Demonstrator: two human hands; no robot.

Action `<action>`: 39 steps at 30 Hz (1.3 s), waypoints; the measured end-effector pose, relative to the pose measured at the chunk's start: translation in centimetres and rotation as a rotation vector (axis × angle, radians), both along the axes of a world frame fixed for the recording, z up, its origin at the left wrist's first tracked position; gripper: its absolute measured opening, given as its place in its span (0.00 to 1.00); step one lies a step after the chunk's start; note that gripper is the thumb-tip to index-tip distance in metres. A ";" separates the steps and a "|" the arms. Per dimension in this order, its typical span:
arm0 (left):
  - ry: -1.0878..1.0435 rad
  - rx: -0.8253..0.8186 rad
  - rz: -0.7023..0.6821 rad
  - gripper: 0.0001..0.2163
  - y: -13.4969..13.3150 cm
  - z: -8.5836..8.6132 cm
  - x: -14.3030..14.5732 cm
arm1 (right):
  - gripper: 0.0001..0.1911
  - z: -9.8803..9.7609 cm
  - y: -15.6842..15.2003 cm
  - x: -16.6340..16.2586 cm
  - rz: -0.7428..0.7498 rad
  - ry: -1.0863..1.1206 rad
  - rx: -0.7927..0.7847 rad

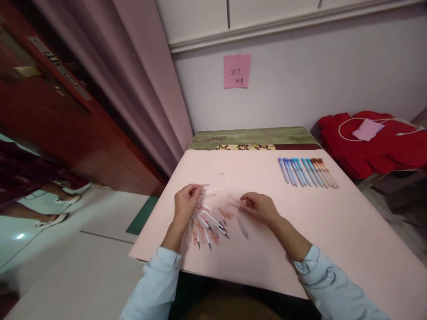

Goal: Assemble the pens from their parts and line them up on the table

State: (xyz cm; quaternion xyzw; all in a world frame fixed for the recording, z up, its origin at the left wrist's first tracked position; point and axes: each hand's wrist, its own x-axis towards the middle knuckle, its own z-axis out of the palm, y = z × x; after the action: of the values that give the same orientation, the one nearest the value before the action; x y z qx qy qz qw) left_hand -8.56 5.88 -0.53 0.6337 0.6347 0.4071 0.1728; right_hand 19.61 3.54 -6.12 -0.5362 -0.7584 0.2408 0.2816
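My left hand [186, 203] is pinched on a thin white pen refill [211, 190] that points right, just above a loose heap of pen refills and pale pen parts [208, 224] on the pink table cover [300, 231]. My right hand [259, 206] is closed on a pale pink pen barrel [233, 201] whose end sticks out to the left. The two hands are a short gap apart. A translucent pen part [243, 226] lies just below my right hand.
A row of several assembled pens [307, 172], blue on the left and orange on the right, lies at the table's back right. A small clear piece [221, 174] sits behind the hands. Red cloth with a white cable [373, 138] lies right of the table; a pink note [237, 71] hangs on the wall.
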 end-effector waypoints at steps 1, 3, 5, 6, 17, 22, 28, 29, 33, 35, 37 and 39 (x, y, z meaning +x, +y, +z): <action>-0.078 -0.004 0.084 0.12 -1.4 -0.3 -1.3 | 0.11 0.0 -0.1 0.0 -0.010 -0.024 0.011; -0.186 -0.029 0.201 0.12 -3.7 -1.0 -3.5 | 0.11 0.1 -0.4 -0.1 -0.029 -0.070 0.035; -0.227 -0.061 0.262 0.13 -5.3 -1.7 -5.2 | 0.10 0.1 -0.6 -0.2 -0.030 -0.098 0.061; -0.233 -0.076 0.279 0.13 -5.8 -2.0 -5.9 | 0.09 0.1 -0.8 -0.2 -0.025 -0.104 0.072; -0.168 -0.045 0.265 0.11 -6.8 -3.7 -6.0 | 0.09 -0.6 -1.5 -0.2 0.012 0.169 0.132; -0.119 0.060 0.320 0.11 -7.4 -5.2 -5.6 | 0.14 0.1 -1.6 -0.8 -0.181 0.156 0.101; -0.100 0.055 0.280 0.10 -7.5 -5.8 -5.8 | 0.11 1.4 1.4 -3.9 -0.229 -0.020 0.055; -0.103 0.053 0.274 0.10 -7.6 -5.8 -5.9 | 0.11 1.4 2.1 -4.2 -0.293 -0.039 0.053; -0.134 0.049 0.253 0.10 -7.7 -5.8 -6.3 | 0.14 0.6 4.4 -3.3 -0.583 -0.067 0.011; -0.158 0.047 0.245 0.11 -7.8 -5.9 -6.4 | 0.16 0.3 4.7 -2.1 -0.617 -0.084 -0.009; -0.182 0.044 0.235 0.11 -7.8 -6.0 -6.5 | 0.16 0.4 4.3 -1.2 -0.598 -0.145 -0.034; -0.196 0.036 0.229 0.11 -7.7 -6.0 -6.5 | 0.14 0.8 3.7 -0.9 -0.553 -0.233 -0.063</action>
State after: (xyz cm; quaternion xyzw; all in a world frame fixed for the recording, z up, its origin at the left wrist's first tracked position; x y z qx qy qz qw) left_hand -15.01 -1.85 -6.55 0.5173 0.6756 0.4955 0.1746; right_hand 18.74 7.21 -5.32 -0.7550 -0.6029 0.1151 0.2306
